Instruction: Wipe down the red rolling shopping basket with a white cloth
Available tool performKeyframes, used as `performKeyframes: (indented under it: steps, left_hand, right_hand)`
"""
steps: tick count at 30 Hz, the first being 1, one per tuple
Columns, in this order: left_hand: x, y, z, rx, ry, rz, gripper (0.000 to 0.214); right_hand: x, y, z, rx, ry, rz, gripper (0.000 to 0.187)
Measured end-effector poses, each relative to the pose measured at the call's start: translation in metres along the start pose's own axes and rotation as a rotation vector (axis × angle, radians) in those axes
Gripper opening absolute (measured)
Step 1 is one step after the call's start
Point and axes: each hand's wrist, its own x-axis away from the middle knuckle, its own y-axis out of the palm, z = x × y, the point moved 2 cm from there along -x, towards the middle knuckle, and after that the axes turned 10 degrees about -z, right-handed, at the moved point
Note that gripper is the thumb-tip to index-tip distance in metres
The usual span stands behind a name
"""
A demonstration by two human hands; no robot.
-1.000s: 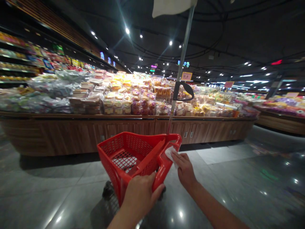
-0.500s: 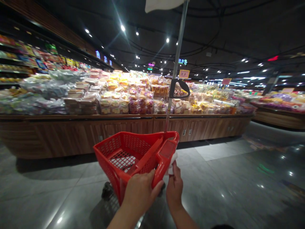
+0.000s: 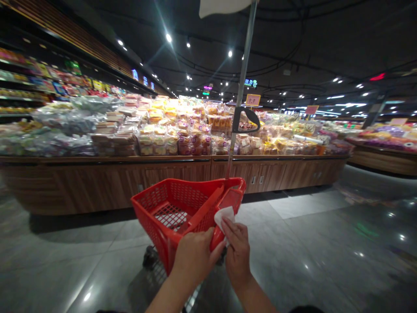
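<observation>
A small red shopping cart (image 3: 153, 221) with a perforated basket stands in front of me. My left hand (image 3: 193, 252) is wrapped round the near end of its red handle. My right hand (image 3: 237, 248) presses a crumpled white wipe (image 3: 224, 216) onto the top of the handle, just beyond the left hand. From the cart's far corner rises a metal pole (image 3: 243, 78) with a black grip (image 3: 246, 120) on it and part of a white flag (image 3: 224, 6) at the top.
Behind the cart runs a long wooden display counter (image 3: 97, 178) piled with bagged baked goods (image 3: 192, 134). Stocked shelves (image 3: 19, 87) line the left side. Another low display (image 3: 384, 158) stands at the right, across the shiny grey tiled floor (image 3: 293, 252).
My right hand has brought the wipe from the handle's right side up over its top and towards the left. The left hand keeps its grip; the view has shifted slightly.
</observation>
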Motion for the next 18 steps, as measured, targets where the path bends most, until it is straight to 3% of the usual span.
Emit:
performKeyframes:
  steps: [3,5,7,9,14,18]
  left_hand:
    - [0.002,-0.001,0.000,0.021,0.000,0.000,0.035]
    - [0.002,-0.001,0.001,0.040,-0.003,-0.003,0.035]
    - [0.003,0.000,0.002,0.060,-0.009,-0.006,0.035]
    - [0.002,0.001,0.003,0.068,-0.016,-0.007,0.035]
    - [0.003,-0.001,0.000,0.067,-0.023,0.011,0.034]
    - [0.005,-0.003,-0.005,0.099,0.001,0.011,0.030]
  right_hand:
    - [-0.034,-0.018,-0.010,0.188,-0.069,-0.238,0.035]
    - [-0.068,-0.025,-0.012,0.298,-0.141,-0.463,0.021]
    - [-0.098,-0.023,-0.015,0.389,-0.319,-0.725,0.016]
    - [-0.118,-0.017,-0.020,0.483,-0.460,-0.883,0.017]
    - [-0.137,-0.006,-0.033,0.612,-0.592,-1.032,0.024]
    - [-0.137,-0.022,-0.038,0.582,-0.657,-1.135,0.012]
